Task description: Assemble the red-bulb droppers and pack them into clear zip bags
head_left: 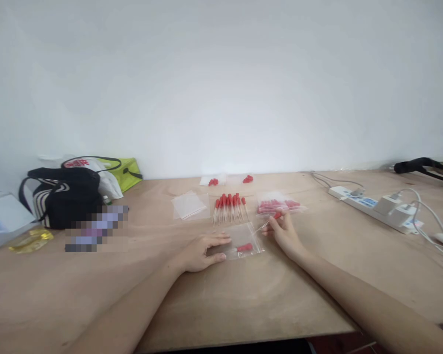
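Bag (232,235), clear and flat, lies on the counter (221,305) between the two hands, with a red-topped dropper (244,247) inside its near part. The left hand (199,251) rests at the bag's left edge; thumb and fingers (220,241) are spread apart, tips against the film. The right hand (285,233) is positioned just beside the bag's right edge; its fingers are clamped on a second dropper (278,216), close to the red bulb. The thin clear tube of this item points toward the bag's right edge; whether its tip has entered cannot be told. Directly behind the bag lie loose droppers (229,200) in a cluster, red ends pointing away from the person. Behind and left of the bag: overlapping clear sleeves (190,205). Behind and right of it: filled packets (276,205), red showing through. Two small groups of red pieces (247,179) lie farther behind the bag, near the wall (243,98). Well right of the bag: a white power strip (362,202) with chargers (388,206) plugged in. Well left of it: a black holdall (72,196).
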The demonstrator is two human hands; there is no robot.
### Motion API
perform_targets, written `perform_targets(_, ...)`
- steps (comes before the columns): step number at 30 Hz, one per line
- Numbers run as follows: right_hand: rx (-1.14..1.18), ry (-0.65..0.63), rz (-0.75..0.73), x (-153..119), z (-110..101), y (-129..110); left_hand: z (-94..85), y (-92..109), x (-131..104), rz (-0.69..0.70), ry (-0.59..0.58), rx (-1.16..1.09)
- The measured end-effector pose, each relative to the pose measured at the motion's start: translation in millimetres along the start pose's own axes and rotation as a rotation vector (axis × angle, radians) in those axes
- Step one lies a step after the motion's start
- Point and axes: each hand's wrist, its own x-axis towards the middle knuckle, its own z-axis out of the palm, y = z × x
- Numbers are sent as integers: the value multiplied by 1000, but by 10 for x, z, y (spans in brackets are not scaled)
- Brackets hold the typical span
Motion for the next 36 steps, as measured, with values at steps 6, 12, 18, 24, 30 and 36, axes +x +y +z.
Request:
perform_targets(6, 82, -171, 154, -106, 70, -45, 0, 22, -16, -24, 31, 5)
perform_targets(12, -168, -227, 128, -156, 86, -78, -5, 44, -23, -16, 48, 7)
perform_targets(18, -507, -295, -56, -127, 78, 22, 6, 28, -20, 17, 37, 9)
perform_targets(24, -777, -539, -377, -107, 30, -27, 17, -7, -10, 48, 4, 31)
perform_targets(30, -995, -249, -378, 211, 93, -138, 36, -9, -28, 82, -14, 46)
perform_targets(36, -1256, -243, -161, 758, 504, -78, 26, 13, -22, 80, -57, 67)
